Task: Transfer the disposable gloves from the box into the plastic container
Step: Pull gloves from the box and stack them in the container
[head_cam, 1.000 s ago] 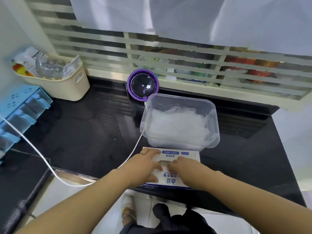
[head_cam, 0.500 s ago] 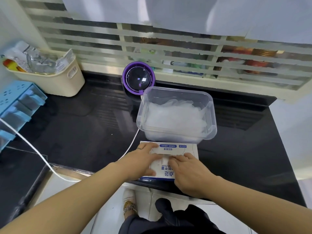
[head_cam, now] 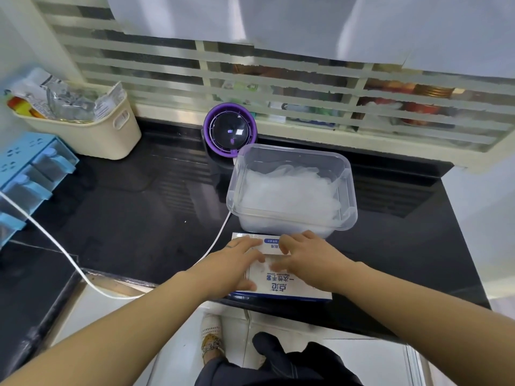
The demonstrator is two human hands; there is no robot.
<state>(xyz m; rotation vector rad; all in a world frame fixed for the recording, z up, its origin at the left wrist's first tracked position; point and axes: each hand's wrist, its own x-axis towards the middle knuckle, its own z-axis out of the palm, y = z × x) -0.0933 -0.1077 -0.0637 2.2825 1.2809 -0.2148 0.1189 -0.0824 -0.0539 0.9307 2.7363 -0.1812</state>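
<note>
Black glossy countertop (head_cam: 125, 218) below striped frosted window (head_cam: 250, 79). Your 2 hands on glove box (head_cam: 292, 285) at near edge: left hand (head_cam: 237, 263) flat, fingers straight; right hand (head_cam: 309, 260) bent at opening, grasp unclear. Clear plastic container (head_cam: 349, 190) just behind box, gloves (head_cam: 289, 190) inside. Purple round device (head_cam: 230, 129) and cream basket (head_cam: 111, 137) at back.

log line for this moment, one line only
left hand: flat on glove box | right hand: at box opening, grip unclear | plastic container: holds gloves
</note>
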